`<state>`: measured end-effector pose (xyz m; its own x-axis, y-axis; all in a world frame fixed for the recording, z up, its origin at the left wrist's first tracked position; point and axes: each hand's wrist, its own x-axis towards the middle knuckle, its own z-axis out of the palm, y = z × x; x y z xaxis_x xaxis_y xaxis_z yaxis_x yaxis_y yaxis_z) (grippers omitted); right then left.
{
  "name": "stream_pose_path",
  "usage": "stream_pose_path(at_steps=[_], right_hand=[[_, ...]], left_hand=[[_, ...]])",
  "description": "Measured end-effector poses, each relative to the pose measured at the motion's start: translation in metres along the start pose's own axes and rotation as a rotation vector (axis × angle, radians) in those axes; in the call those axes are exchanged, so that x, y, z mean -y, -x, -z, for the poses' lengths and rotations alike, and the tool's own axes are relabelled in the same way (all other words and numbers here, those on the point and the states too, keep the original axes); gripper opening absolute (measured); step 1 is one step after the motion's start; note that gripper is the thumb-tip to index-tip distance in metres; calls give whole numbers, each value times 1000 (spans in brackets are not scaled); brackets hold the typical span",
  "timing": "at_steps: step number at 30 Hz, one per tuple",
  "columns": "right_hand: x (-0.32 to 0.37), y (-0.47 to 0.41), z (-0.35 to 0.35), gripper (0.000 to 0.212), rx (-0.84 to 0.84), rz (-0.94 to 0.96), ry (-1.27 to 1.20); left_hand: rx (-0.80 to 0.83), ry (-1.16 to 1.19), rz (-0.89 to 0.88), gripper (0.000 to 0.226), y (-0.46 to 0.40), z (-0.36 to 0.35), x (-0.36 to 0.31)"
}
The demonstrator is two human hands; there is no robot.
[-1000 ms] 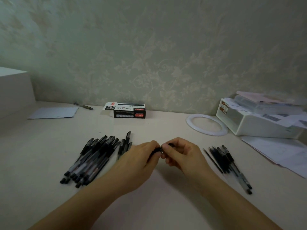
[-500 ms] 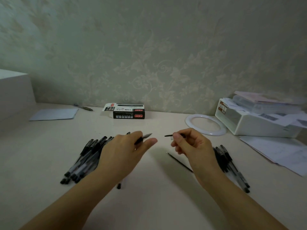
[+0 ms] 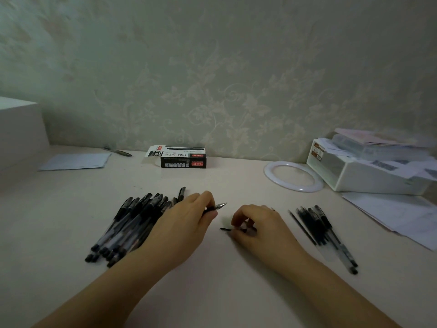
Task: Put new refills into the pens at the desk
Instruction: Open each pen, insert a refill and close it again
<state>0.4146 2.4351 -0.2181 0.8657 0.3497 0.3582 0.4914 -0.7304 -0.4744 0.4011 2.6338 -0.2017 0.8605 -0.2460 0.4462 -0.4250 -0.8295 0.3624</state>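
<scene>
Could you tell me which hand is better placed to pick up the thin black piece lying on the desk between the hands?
The right hand: its curled fingertips are already at the thin black piece, while the left hand holds a pen.

Bare desk (image 3: 212, 287) at 6 o'clock – open lane between both forearms. Pen pile (image 3: 127, 223) blocks 9 o'clock, smaller pen cluster (image 3: 324, 230) blocks 3. Toward 12, clear strip up to refill box (image 3: 182, 157); white ring (image 3: 293, 172) and storage box (image 3: 369, 171) crowd 2 o'clock.
</scene>
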Motion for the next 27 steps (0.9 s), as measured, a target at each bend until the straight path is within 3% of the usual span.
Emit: stream_pose_path(at_steps=[5,10,15,27], right_hand=[[6,-2,4,21,-74,-69,-206],[11,-2,4,17,-39,-111,-458],[9,-5,6,6,-8,-142,-665],[10,-4,7,23,-32,-158,-628]], left_hand=[[30,30,-61,10,0,1,0],[63,122,-158,7,1,-1,-7],[54,170,-130,13,0,-3,-5],[62,167,-116,18,-1,-3,-3]])
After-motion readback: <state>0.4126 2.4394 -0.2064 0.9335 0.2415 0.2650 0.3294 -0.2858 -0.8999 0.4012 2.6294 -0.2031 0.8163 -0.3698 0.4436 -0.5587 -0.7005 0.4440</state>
